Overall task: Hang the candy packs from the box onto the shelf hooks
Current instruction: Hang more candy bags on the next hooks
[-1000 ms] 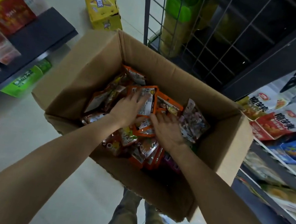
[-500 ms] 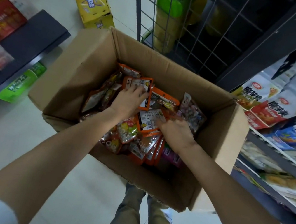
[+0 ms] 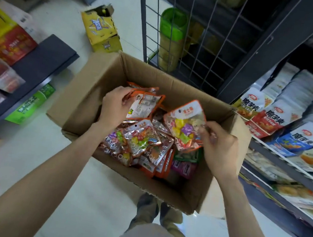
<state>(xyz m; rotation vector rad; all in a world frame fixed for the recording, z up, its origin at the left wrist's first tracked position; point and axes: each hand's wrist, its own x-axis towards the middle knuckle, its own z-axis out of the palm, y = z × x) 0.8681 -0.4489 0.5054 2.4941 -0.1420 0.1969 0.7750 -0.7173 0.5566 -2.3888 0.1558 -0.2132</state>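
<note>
Now I'm seeing both hands lifted off the pile: the left hand point(image 3: 115, 106) is pinching an orange-edged pack point(image 3: 146, 104), the right hand point(image 3: 221, 147) gripping a glossy crinkled candy pack point(image 3: 185, 124) above the corrugated cardboard box point(image 3: 91, 97)

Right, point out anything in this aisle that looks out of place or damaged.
A torn-open yellow carton lies tipped on the floor beyond the cardboard box, clear of any shelf. A green pack also lies on the floor, by the dark shelf base on the left. Nothing looks spilled.
</note>
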